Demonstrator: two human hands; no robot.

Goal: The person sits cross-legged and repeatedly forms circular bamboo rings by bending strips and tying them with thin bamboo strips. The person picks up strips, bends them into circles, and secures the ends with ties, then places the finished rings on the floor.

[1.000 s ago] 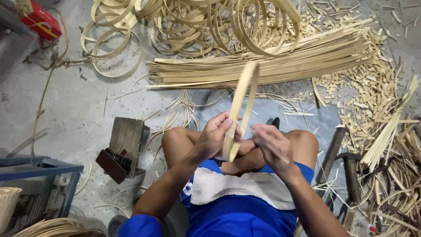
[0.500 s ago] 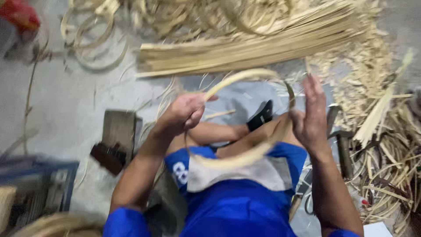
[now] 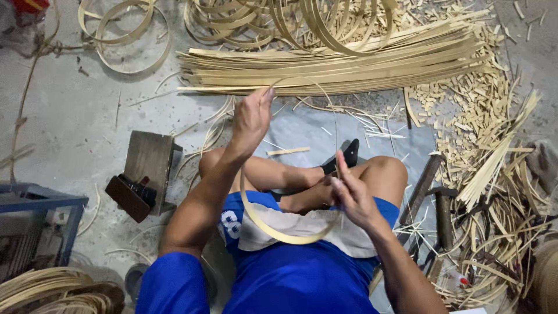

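I sit cross-legged on the floor in blue shorts. A thin pale bamboo strip [image 3: 273,231] is bent into a big loop over my lap. My left hand [image 3: 251,116] is raised forward and pinches the loop's upper part. My right hand [image 3: 350,193] hovers above my right knee and holds the strip's other side between its fingers. A white cloth [image 3: 349,235] lies across my lap under the loop. Past my left hand lies a long bundle of straight bamboo strips [image 3: 337,64].
Coiled bamboo hoops [image 3: 125,29] lie at the far left and top. A small wooden block with a dark tool [image 3: 142,174] sits left of my knee. Scraps and offcuts [image 3: 494,168] litter the right, with a hammer-like tool [image 3: 444,209]. A blue metal frame [image 3: 40,203] stands at left.
The strip was held upright and narrow between both hands; it has since been spread into a wide loop, my left hand moving up and forward, my right hand lowering beside my knee.
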